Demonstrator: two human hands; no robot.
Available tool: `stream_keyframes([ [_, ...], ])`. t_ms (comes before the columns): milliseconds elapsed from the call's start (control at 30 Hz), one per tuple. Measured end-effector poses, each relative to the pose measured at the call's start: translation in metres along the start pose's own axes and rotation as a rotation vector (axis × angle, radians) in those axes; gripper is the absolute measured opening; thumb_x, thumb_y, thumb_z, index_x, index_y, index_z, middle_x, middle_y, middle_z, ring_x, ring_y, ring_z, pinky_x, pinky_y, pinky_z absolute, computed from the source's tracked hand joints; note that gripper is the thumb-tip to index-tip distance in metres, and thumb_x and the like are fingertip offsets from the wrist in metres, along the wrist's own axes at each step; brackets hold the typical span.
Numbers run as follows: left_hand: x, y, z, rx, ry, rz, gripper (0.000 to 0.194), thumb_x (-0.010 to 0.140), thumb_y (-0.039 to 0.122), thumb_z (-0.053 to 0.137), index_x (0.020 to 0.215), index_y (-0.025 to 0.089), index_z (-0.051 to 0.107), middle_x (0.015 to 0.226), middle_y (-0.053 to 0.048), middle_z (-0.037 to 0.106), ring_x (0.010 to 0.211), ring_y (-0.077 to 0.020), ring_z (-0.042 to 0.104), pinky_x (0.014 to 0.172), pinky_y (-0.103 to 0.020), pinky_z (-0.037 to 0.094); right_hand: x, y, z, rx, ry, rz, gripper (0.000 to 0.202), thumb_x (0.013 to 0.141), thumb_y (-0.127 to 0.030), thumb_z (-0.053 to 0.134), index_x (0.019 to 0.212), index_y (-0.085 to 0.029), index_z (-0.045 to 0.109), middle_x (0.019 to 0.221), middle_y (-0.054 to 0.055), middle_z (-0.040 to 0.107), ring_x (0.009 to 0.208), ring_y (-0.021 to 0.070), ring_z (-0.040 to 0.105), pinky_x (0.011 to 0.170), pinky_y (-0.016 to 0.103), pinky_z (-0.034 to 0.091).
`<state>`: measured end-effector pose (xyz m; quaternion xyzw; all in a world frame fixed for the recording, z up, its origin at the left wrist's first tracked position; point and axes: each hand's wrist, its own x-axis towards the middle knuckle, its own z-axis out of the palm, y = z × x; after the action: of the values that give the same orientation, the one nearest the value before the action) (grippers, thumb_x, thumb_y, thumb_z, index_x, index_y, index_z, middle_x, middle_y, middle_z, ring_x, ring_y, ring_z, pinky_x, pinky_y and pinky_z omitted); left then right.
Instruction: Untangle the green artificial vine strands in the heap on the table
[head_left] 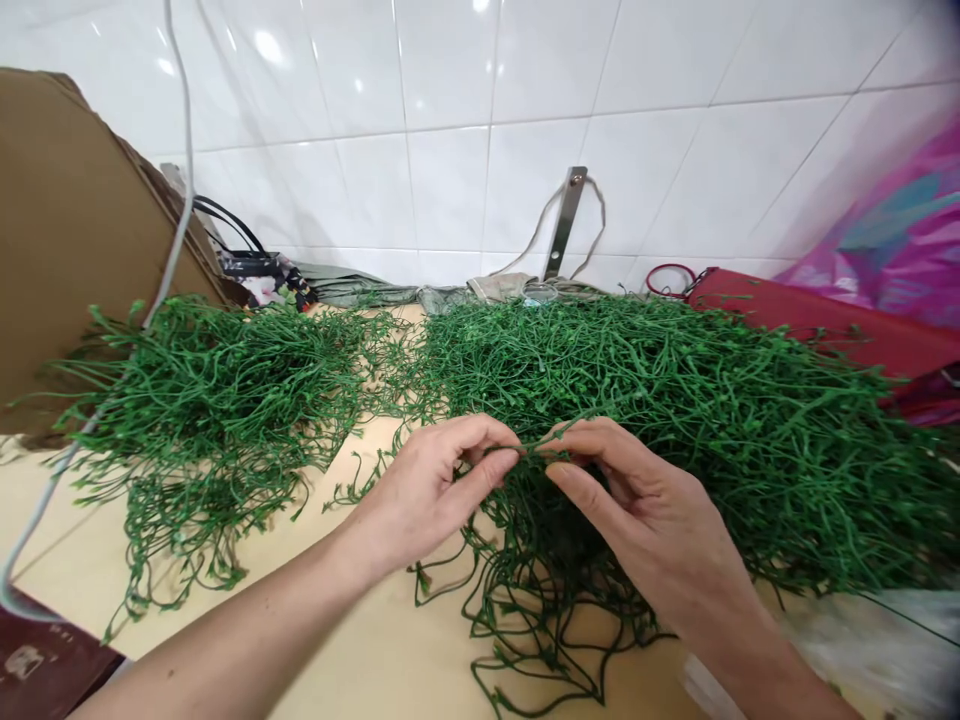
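Thin green stems with small branched tips, plastic-looking, lie in a big tangled pile (660,390) under and behind my hands. One green stem (531,449) is stretched between my fingertips over the pile's front edge. My left hand (431,490) pinches it between thumb and index finger. From the other side, my right hand (652,510) has its fingers curled around the same stem, thumb just below the index finger. A few looser stems (547,650) trail over the tabletop below my hands. What lies inside my curled palms is hidden.
A second, smaller heap of green stems (225,380) spreads at left beside a brown box (67,230). A white cable (180,230) hangs down there. At right are a red bag (810,315), a pink plastic bag (907,240) and clear plastic (877,650). White tiles (450,80) form the back wall.
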<state>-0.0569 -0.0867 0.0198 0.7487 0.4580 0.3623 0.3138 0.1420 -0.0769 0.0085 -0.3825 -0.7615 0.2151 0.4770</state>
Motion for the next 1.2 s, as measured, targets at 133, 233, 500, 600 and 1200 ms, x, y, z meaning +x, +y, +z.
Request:
stream_keyframes([
  [133,0.000,0.000,-0.002,-0.139,-0.002,-0.090,0.026,0.101,0.038,0.048,0.094,0.018,0.064,0.066,0.005,0.053,0.062,-0.0104,0.047,0.058,-0.024,0.036,0.002,0.003,-0.004,-0.127,-0.041,-0.119,0.016,0.097,-0.018,0.054,0.097,-0.023,0.069,0.090,0.001,0.068,0.082,0.0123,0.067,0.075,0.022,0.055],
  [233,0.000,0.001,-0.001,-0.159,-0.010,-0.145,0.031,0.100,0.042,0.047,0.091,0.018,0.065,0.064,0.006,0.049,0.059,-0.0102,0.043,0.056,-0.024,0.033,0.002,0.008,-0.004,-0.323,-0.013,-0.267,0.012,0.095,-0.013,0.056,0.096,-0.019,0.066,0.090,0.004,0.067,0.082,0.0147,0.066,0.076,0.026,0.054],
  [500,0.001,-0.001,0.008,-0.094,0.007,-0.225,0.027,0.088,0.044,0.065,0.099,0.021,0.074,0.057,0.008,0.028,0.054,-0.0106,0.028,0.052,-0.027,0.021,0.001,0.006,-0.003,-0.412,-0.018,-0.354,0.011,0.093,-0.007,0.054,0.093,-0.017,0.059,0.090,0.005,0.064,0.084,0.0168,0.065,0.077,0.030,0.053],
  [600,0.001,-0.002,0.009,-0.079,0.047,-0.181,0.023,0.086,0.041,0.067,0.081,0.019,0.073,0.059,0.007,0.029,0.056,-0.0104,0.032,0.053,-0.027,0.022,-0.002,0.005,0.002,-0.323,-0.065,-0.278,0.013,0.094,-0.008,0.053,0.090,-0.020,0.056,0.090,0.004,0.065,0.082,0.0147,0.067,0.073,0.026,0.053],
  [1200,0.002,0.003,0.003,-0.092,-0.278,0.099,0.042,0.101,0.031,0.042,0.062,0.019,0.036,0.065,0.004,0.037,0.063,-0.0111,0.038,0.061,-0.027,0.030,-0.004,0.001,0.014,-0.547,-0.070,-0.431,0.023,0.091,-0.006,0.041,0.078,-0.025,0.037,0.067,-0.003,0.048,0.059,0.0144,0.048,0.056,0.028,0.039],
])
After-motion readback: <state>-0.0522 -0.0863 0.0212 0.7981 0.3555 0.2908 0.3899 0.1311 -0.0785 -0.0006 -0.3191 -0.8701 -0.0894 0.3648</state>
